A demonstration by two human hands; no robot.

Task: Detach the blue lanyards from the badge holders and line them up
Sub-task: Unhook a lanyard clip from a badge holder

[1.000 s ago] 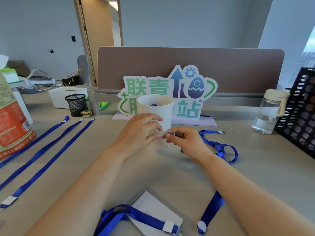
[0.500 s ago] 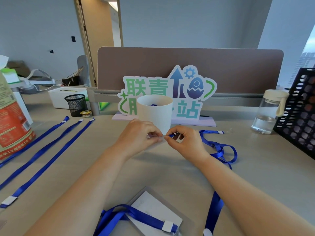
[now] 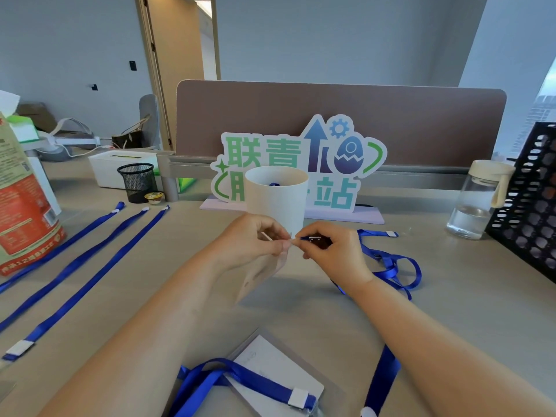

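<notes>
Desk [image 3: 451, 311]: grey top, brown partition [image 3: 421, 121] along its far edge, a cut-out sign [image 3: 346, 164] standing in front of it.

Left side: red printed bag [image 3: 21, 206] upright. Just right of it, three detached lanyards [image 3: 90, 279] lie straight, side by side, roughly parallel, running from the near left edge toward a black mesh pen cup [image 3: 137, 182].

Right side: black perforated crate [image 3: 529, 206], with a water bottle [image 3: 475, 200] just beside it.

Near edge: second badge holder [image 3: 270, 365] flat on the desk, with a blue strap [image 3: 240, 377] across it.

Centre: white cup [image 3: 276, 203] in front of the sign, with both hands raised just before it.
- Left hand [image 3: 249, 242]: thumb and forefinger pinch the top edge of a clear badge holder [image 3: 258, 278], which hangs below the fingers.
- Right hand [image 3: 334, 254]: fingers curled, pinching the dark clip [image 3: 316, 238] of the working lanyard [image 3: 391, 266]. Its strap trails in loose loops on the desk behind the wrist.
- The fingertips of the two hands meet at the holder's top.

Clip possibly hooked in the holder's slot, but the joint is hidden by fingertips.
</notes>
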